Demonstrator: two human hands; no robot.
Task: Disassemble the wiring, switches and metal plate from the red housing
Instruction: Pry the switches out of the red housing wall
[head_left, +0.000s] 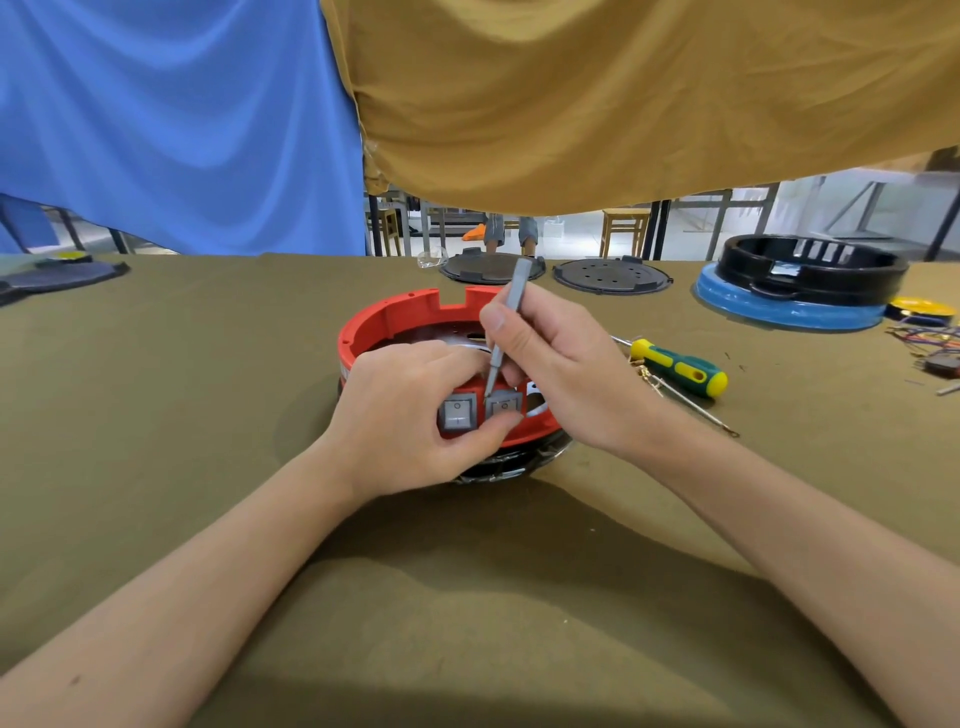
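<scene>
One red housing (395, 317) stands in the middle of the table (208, 415), which is covered with an olive cloth. On its near wall there are two grey switches (480, 410), side by side. The left hand (410, 415) grips the near wall of the housing, with the thumb under the switches and the other fingers curled over the rim. The right hand (561, 364) holds one thin grey tool (506, 327) like a pen, and the tip of the tool touches the top left corner of the right switch. Inside the housing a shiny metal plate (467, 344) is partly visible.

To the right of the housing lies one screwdriver (678, 368) with a green and yellow handle. At the far edge there are two dark round lids (550, 270), and further right one black ring (810, 273) sits on a blue disc (753, 306). At the right edge lies a bundle of wires (930, 340).
</scene>
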